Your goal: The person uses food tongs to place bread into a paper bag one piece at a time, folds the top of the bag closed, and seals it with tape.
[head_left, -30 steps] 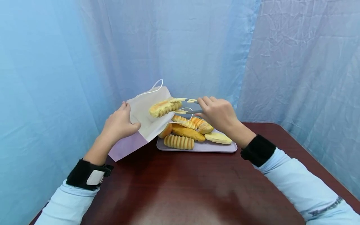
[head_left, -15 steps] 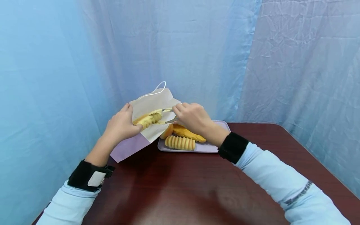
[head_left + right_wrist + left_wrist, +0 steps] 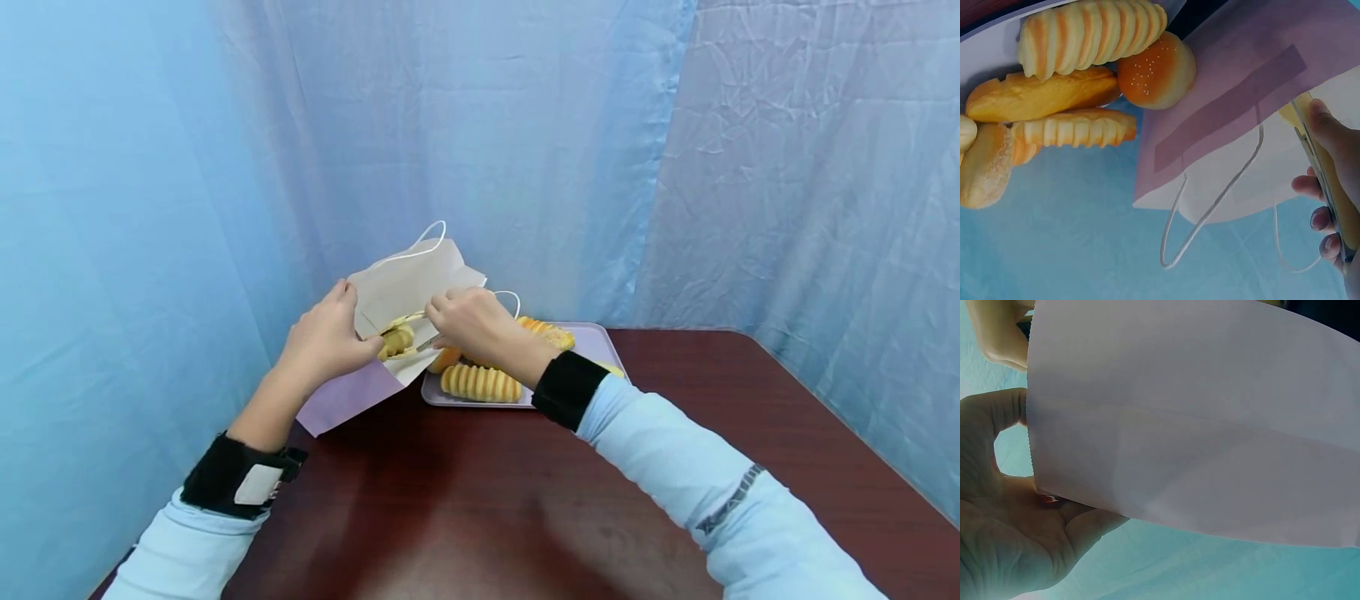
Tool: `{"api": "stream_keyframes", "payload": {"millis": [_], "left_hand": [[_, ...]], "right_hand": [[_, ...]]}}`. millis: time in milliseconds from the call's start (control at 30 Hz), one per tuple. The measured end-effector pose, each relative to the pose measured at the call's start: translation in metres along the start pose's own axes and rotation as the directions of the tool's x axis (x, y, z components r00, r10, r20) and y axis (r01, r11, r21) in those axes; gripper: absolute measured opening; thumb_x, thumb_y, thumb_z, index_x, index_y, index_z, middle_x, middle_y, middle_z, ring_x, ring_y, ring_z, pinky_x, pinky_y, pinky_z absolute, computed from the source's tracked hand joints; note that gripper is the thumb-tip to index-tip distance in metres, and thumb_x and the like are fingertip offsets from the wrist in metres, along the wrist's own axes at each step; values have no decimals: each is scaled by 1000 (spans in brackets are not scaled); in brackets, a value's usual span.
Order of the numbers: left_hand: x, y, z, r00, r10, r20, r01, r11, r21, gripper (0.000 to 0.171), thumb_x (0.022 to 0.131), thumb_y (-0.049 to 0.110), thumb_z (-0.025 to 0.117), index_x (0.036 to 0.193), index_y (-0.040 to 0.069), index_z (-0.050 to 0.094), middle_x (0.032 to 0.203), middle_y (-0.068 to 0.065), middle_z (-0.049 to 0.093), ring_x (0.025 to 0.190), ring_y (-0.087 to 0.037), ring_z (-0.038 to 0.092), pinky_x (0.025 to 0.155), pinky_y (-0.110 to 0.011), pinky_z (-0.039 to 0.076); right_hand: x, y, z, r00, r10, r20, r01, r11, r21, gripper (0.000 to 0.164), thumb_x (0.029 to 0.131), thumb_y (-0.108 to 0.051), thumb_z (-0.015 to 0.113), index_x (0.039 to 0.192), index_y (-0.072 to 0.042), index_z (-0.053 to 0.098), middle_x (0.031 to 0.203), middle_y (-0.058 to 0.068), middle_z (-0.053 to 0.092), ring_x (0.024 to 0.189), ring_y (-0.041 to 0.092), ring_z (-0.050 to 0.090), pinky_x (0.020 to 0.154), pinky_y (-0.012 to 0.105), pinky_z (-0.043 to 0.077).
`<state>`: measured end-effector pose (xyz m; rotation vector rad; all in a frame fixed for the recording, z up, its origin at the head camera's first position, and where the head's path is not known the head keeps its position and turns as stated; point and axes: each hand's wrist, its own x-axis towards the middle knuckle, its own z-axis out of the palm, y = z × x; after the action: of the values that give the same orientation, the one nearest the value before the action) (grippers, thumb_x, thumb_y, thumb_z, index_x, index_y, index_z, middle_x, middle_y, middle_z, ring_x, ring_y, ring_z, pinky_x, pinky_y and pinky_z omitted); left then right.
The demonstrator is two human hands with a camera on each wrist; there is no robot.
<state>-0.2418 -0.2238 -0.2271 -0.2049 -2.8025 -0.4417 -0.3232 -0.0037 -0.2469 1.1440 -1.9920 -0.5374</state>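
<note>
My left hand (image 3: 324, 337) grips the rim of a purple paper bag (image 3: 351, 392), whose white inside faces me in the head view. The bag lies tilted, its mouth toward the right. With my right hand (image 3: 474, 325) I hold food tongs (image 3: 1316, 159), their tips reaching into the mouth. Between the tips sits a ridged bread roll (image 3: 397, 340), partly hidden by the bag's wall and my left thumb. In the left wrist view the bag's outer side (image 3: 1191, 431) covers most of the picture and hides the bread.
Right of the bag, a lilac tray (image 3: 596, 337) bears several breads, including a striped roll (image 3: 480, 383), a sesame bun (image 3: 1157, 70) and a long golden loaf (image 3: 1044, 95). White cord handles (image 3: 1210, 209) hang from the bag. Pale blue curtains (image 3: 525, 167) stand behind the dark table (image 3: 480, 492).
My right hand has moved left and down with the tongs, bringing the ridged bread roll from the bag's mouth deeper inside. My left hand and the bag have hardly moved.
</note>
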Motion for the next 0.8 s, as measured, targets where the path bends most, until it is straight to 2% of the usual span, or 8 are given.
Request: {"api": "stream_keyframes", "payload": {"millis": [100, 167, 300, 433, 533, 633, 800], "left_hand": [[-1, 0, 1, 1000, 11, -9, -11, 1000, 2, 86, 88, 30, 63, 154, -13, 28, 161, -34, 21, 98, -42, 65, 71, -54, 53], [-2, 0, 2, 1000, 18, -14, -18, 1000, 2, 85, 88, 30, 63, 153, -14, 29, 161, -34, 22, 94, -40, 66, 67, -50, 52], [-3, -1, 4, 999, 26, -24, -26, 1000, 2, 86, 88, 30, 64, 153, -14, 29, 161, -34, 23, 101, -44, 65, 68, -52, 53], [-4, -2, 3, 999, 26, -39, -26, 1000, 5, 87, 89, 32, 65, 153, -14, 28, 160, -34, 24, 113, -51, 60, 76, -59, 53], [-4, -2, 2, 999, 25, -43, -25, 1000, 5, 87, 89, 33, 65, 153, -14, 29, 160, -34, 24, 116, -52, 58, 78, -60, 53], [-3, -2, 2, 999, 27, -43, -27, 1000, 3, 86, 88, 31, 65, 153, -14, 29, 160, -34, 25, 114, -51, 59, 77, -59, 53], [-3, -1, 3, 998, 35, -48, -35, 999, 2, 86, 87, 29, 65, 152, -14, 30, 159, -35, 26, 98, -44, 65, 74, -56, 53]], "right_hand": [[4, -3, 3, 1000, -9, 27, 9, 1000, 1, 44, 87, -56, 70, 97, -13, 71, 82, -2, 62, 70, 14, 59, 57, 27, 49], [5, -5, 6, 999, -9, 39, 9, 1000, 8, 44, 87, -56, 71, 97, -13, 71, 83, -2, 62, 71, 14, 59, 57, 27, 50], [6, -8, 10, 998, -10, 63, 8, 999, 37, 42, 86, -54, 73, 98, -13, 70, 84, -2, 63, 75, 15, 61, 59, 29, 51], [6, -9, 11, 997, -18, 71, 14, 999, 52, 42, 84, -52, 76, 99, -13, 70, 84, -2, 62, 75, 15, 60, 60, 28, 50], [5, -9, 11, 997, -23, 72, 17, 997, 74, 44, 83, -51, 78, 100, -12, 70, 85, -1, 61, 74, 16, 60, 61, 29, 51], [5, -8, 10, 997, -20, 76, 13, 996, 92, 46, 83, -52, 77, 102, -11, 70, 86, -1, 62, 75, 16, 61, 62, 28, 52], [2, -4, 7, 998, 6, 57, -13, 994, 111, 47, 83, -53, 77, 104, -11, 69, 88, -1, 63, 78, 16, 61, 63, 28, 52]]}}
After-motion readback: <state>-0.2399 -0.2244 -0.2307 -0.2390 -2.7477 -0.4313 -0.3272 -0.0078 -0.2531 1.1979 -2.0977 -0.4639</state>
